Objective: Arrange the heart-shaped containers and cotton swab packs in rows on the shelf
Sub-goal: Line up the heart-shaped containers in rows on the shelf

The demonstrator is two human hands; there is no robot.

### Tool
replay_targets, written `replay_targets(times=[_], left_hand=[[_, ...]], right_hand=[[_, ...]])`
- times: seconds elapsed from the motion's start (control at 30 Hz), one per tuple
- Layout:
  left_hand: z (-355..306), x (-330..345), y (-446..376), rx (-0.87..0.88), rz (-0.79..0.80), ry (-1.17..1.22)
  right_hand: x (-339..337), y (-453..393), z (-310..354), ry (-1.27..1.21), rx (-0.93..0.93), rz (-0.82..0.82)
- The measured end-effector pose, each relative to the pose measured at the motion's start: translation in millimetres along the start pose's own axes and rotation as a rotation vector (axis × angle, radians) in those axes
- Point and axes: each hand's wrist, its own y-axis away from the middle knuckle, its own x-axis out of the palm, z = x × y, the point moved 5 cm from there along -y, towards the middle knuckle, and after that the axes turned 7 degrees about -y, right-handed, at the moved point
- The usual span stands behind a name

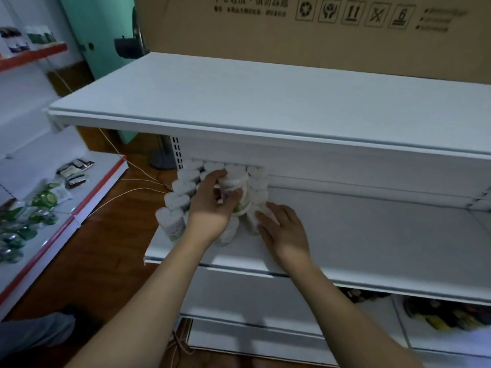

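Several white heart-shaped containers (177, 198) stand in rows at the left end of the middle shelf (372, 235). My left hand (210, 205) grips one white container (235, 185) with a green-marked label, held a little above the rows. My right hand (281, 229) rests flat on the shelf, with straight fingers touching the containers at the right side of the group (255, 216). Containers under my left hand are partly hidden. I cannot tell cotton swab packs apart from the containers.
The white top shelf (265, 102) overhangs the rows, with a big cardboard box (318, 35) behind it. A lower shelf holds dark packets (446, 314). To the left stands a red-edged rack with green packets (45, 200). Thin cables (127, 189) cross the wooden floor.
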Motion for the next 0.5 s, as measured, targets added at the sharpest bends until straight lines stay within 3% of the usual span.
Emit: replay_targets(times=[0.2,0.4,0.5], left_hand=[[13.3,-5.1,2.3,-0.001,0.050,0.019],[15.0,-6.1,-0.8,0.015,0.088,-0.002],[11.7,-3.1,-1.9,0.028,0.115,-0.034]], right_hand=[[4.0,-5.0,2.8,0.052,-0.045,0.128],[5.6,-6.9,6.7,0.028,0.057,0.247],[-8.7,-9.8,15.0,-0.034,0.130,0.200]])
